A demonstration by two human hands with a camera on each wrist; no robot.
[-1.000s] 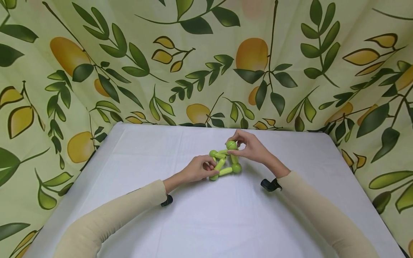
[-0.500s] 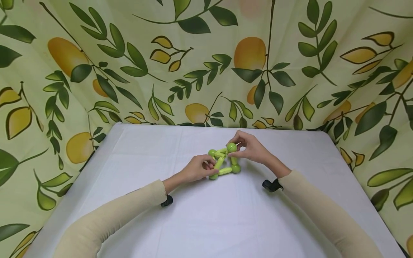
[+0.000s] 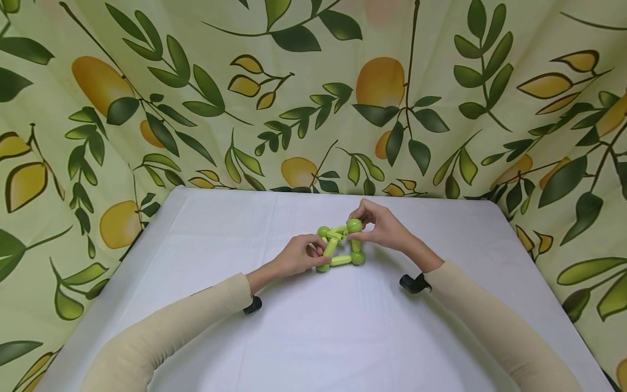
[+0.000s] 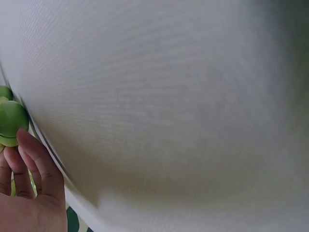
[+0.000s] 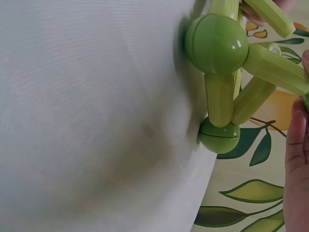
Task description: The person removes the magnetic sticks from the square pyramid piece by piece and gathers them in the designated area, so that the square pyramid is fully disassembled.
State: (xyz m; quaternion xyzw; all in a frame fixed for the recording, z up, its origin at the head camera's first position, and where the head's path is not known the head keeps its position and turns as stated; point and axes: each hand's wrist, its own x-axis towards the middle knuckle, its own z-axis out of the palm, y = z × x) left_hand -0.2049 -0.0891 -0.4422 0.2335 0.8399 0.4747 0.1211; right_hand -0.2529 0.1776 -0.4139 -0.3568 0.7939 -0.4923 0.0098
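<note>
So closest in you've got beige sleeves (image 3: 171, 332), with a black gadget (image 3: 413, 283) by the right wrist. Past those, the left hand (image 3: 296, 256) is pinching the nearest corner of a green ball-and-stick frame (image 3: 341, 261), which sits on the white tablecloth (image 3: 313, 326) right between both hands. The right hand (image 3: 384, 226) is clamped on its raised ball (image 3: 354, 225); sticks slant up just left of those fingers, can't tell if they touch the ball. Leafy fruit-print curtain (image 3: 303, 60) beyond both hands.

Glossy plastic balls (image 5: 217, 43), ribbed plastic rods (image 5: 275, 71), matt tablecloth (image 3: 303, 326)
</note>
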